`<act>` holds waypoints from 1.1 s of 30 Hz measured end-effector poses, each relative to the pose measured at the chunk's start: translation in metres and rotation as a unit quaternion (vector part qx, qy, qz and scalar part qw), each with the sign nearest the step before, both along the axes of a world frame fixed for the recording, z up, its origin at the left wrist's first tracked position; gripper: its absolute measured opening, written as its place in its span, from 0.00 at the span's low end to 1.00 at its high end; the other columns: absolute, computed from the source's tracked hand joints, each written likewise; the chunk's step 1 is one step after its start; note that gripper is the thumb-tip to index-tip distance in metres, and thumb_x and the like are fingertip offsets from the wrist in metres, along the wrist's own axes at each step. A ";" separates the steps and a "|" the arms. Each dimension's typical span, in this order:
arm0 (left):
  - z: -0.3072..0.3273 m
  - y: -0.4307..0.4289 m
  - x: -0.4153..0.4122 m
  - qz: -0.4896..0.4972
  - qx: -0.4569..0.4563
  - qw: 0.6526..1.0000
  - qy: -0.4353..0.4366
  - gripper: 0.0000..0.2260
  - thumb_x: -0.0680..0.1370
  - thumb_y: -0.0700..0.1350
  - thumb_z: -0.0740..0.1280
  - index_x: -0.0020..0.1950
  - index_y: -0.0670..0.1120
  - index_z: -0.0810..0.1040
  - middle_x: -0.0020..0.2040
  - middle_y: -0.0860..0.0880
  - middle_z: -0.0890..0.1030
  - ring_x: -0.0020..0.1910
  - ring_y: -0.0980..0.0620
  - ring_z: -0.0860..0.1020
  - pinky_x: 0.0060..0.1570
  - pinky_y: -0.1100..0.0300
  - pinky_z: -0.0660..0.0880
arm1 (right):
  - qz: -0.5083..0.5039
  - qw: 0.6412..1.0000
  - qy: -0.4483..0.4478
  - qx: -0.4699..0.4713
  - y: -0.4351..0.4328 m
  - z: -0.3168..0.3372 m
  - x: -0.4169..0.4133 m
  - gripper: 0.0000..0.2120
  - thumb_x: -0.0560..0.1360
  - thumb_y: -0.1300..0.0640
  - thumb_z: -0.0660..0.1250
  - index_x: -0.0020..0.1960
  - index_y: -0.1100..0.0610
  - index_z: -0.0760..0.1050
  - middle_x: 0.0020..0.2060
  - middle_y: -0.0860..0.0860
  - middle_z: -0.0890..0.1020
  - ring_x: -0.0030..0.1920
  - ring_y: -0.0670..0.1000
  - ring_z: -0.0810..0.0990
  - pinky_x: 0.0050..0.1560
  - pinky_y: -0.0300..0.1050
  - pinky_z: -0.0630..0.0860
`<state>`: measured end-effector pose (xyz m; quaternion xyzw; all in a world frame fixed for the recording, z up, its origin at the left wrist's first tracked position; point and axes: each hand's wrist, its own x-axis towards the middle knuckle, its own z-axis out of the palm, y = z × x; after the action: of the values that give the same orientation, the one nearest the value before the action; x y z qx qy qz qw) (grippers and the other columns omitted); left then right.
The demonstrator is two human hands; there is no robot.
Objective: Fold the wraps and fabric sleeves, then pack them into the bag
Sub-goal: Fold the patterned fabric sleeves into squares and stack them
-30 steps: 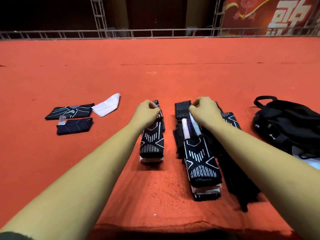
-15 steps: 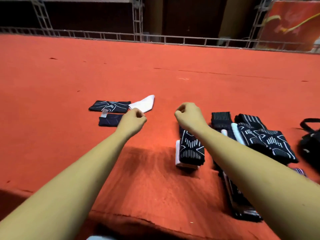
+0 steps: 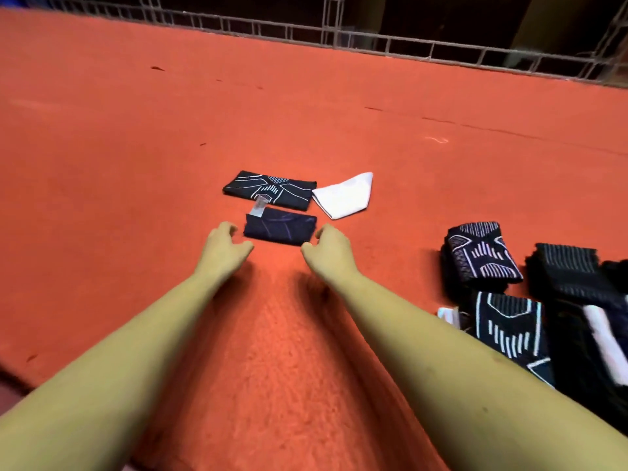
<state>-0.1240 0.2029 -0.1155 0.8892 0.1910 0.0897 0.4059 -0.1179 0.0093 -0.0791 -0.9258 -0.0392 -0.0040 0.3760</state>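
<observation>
Both left hand point(image 3: 226, 248) and right hand point(image 3: 328, 248), released, flank a folded navy sleeve point(image 3: 280, 229), apparently without touching.

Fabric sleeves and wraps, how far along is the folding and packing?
Done: folded pieces sit stacked on the right. In hand: nothing; left hand and right hand hover open either side of the folded navy sleeve. Left: packing everything; no bag is in view.

Pile of sleeves point(image 3: 509, 334): cropped by the right edge; white strip point(image 3: 603, 329) within it motion-blurred.
Pale tag point(image 3: 259, 209): blurred, marking illegible.
Left hand point(image 3: 222, 248), right hand point(image 3: 334, 249): whether the fingertips point(image 3: 307, 248) touch the navy folded sleeve point(image 3: 280, 229) cannot be told.
Forearms point(image 3: 424, 351): cropped by the lower edge.
Railing point(image 3: 407, 45): upper part cut off, smeared.
</observation>
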 end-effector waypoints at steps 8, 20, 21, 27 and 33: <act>-0.033 0.006 0.046 -0.016 -0.056 0.998 0.000 0.27 0.69 0.58 0.71 0.67 0.57 0.72 0.63 0.55 0.79 0.67 0.53 0.73 0.73 0.48 0.59 | -0.029 0.988 0.085 0.126 0.020 -0.032 0.040 0.15 0.75 0.58 0.69 0.60 0.62 0.73 0.53 0.55 0.80 0.55 0.55 0.78 0.50 0.41 0.68; 0.030 -0.020 -0.011 -0.157 -0.228 0.940 -0.198 0.05 0.75 0.44 0.70 0.50 0.49 0.80 0.47 0.52 0.81 0.48 0.58 0.77 0.53 0.64 0.71 | -0.024 0.926 0.165 0.338 0.002 -0.015 -0.014 0.03 0.76 0.57 0.71 0.44 0.56 0.79 0.26 0.45 0.77 0.23 0.43 0.70 0.23 0.32 0.63; 0.041 -0.022 -0.019 -0.177 -0.223 0.938 -0.198 0.05 0.75 0.44 0.70 0.50 0.49 0.80 0.46 0.56 0.81 0.47 0.61 0.77 0.51 0.67 0.71 | -0.017 0.923 0.160 0.350 -0.004 -0.011 -0.023 0.02 0.76 0.57 0.70 0.46 0.56 0.80 0.27 0.46 0.78 0.24 0.43 0.71 0.23 0.32 0.64; 0.091 -0.039 -0.068 -0.216 -0.239 0.929 -0.182 0.07 0.79 0.37 0.68 0.52 0.47 0.82 0.41 0.60 0.84 0.42 0.64 0.79 0.45 0.70 0.73 | 0.003 0.926 0.063 0.371 -0.043 0.037 -0.076 0.05 0.77 0.60 0.69 0.52 0.57 0.81 0.43 0.53 0.82 0.42 0.50 0.78 0.45 0.46 0.75; 0.118 -0.067 -0.120 -0.207 -0.311 0.916 -0.147 0.04 0.79 0.38 0.68 0.50 0.46 0.81 0.41 0.50 0.82 0.36 0.56 0.79 0.36 0.63 0.74 | 0.004 0.917 0.029 0.397 -0.076 0.082 -0.125 0.04 0.79 0.61 0.66 0.48 0.56 0.80 0.44 0.55 0.83 0.41 0.52 0.80 0.41 0.47 0.77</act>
<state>-0.2435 0.1363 0.0021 0.7145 -0.0409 0.0697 0.6949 -0.2428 -0.0663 0.0026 -0.7000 -0.0275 0.0094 0.7135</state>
